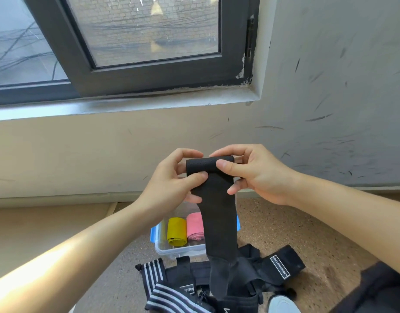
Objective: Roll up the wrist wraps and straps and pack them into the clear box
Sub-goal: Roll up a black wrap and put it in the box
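Note:
I hold a long black wrap (pixel 218 213) up in front of me, its top end curled over into the start of a roll. My left hand (pixel 174 179) pinches the left side of that rolled end with thumb and fingers. My right hand (pixel 251 170) pinches the right side. The rest of the wrap hangs down to the floor. Below it stands the clear box (pixel 169 249) with blue latches, holding a yellow roll (pixel 177 231) and a pink roll (pixel 194 225). More black straps (pixel 278 266) and a black-and-white striped wrap (pixel 158 288) lie on the floor in front of the box.
The box and straps sit on a speckled brown floor (pixel 285 229) beside a beige wall under a dark-framed window (pixel 149 73). A white shoe tip (pixel 282 303) shows at the bottom, with dark cloth (pixel 375 290) at the lower right.

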Action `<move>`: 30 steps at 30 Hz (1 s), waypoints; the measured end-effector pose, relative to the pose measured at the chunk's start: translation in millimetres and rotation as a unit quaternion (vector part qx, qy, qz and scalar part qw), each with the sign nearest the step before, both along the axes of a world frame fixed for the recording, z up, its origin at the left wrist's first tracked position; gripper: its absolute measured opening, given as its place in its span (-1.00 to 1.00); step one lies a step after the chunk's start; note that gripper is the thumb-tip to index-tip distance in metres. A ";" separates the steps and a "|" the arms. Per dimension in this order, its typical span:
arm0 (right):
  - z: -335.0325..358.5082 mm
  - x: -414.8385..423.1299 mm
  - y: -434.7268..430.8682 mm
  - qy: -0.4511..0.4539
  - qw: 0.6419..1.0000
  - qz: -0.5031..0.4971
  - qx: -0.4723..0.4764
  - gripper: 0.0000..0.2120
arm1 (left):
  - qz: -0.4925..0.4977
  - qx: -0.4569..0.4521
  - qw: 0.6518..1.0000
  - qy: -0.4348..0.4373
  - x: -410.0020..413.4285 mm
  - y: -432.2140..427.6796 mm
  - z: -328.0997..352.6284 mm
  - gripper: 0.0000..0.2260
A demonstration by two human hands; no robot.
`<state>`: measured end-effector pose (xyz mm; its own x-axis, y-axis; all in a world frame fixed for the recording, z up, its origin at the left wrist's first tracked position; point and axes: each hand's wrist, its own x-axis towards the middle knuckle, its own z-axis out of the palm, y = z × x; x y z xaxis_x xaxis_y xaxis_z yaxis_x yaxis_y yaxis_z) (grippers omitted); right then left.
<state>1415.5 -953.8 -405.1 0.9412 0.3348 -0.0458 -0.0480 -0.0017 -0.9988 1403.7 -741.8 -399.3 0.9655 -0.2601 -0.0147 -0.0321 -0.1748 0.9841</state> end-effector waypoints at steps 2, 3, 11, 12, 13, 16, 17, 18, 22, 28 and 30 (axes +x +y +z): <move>0.2 -0.1 -0.9 -0.017 1.000 -0.010 -0.001 -0.80 | -0.020 -0.017 0.998 0.059 -0.1 1.1 1.4 -0.76; -0.2 -0.1 -1.2 -0.027 1.000 -0.013 -0.006 -0.80 | -0.026 -0.024 0.996 0.078 -0.1 1.4 2.2 -0.77; -4.8 0.1 3.8 -0.117 0.992 -0.020 -0.042 -0.73 | 0.009 -0.061 0.992 0.107 3.8 0.2 4.4 -0.78; -4.3 -0.2 3.8 -0.119 0.991 -0.018 -0.050 -0.72 | 0.008 -0.060 0.993 0.100 4.2 1.6 3.9 -0.80; -3.6 -0.4 3.5 -0.114 0.992 -0.014 -0.055 -0.70 | 0.005 -0.057 0.994 0.092 4.5 3.1 3.4 -0.81; 1.0 -0.5 1.5 -0.040 0.998 0.000 -0.040 -0.66 | -0.001 -0.043 0.997 0.062 2.9 5.2 2.1 -0.84; 2.8 0.0 0.6 -0.007 0.999 0.009 -0.031 -0.67 | 0.001 -0.036 0.998 0.045 2.5 5.3 1.5 -0.85; 4.3 0.5 0.2 0.023 0.999 0.023 -0.026 -0.67 | 0.003 -0.029 0.999 0.027 2.4 5.2 0.9 -0.85; 2.1 1.0 2.4 0.117 0.991 0.072 0.004 -0.58 | 0.006 -0.005 0.999 -0.051 2.9 4.7 -1.0 -0.83; -2.5 2.1 1.7 0.067 0.996 0.049 0.013 -0.73 | 0.002 0.037 0.995 -0.096 0.8 2.2 -4.1 -0.79; -3.8 2.6 0.3 0.040 0.999 0.033 0.001 -0.76 | -0.003 0.018 0.999 -0.038 0.6 1.5 -2.6 -0.71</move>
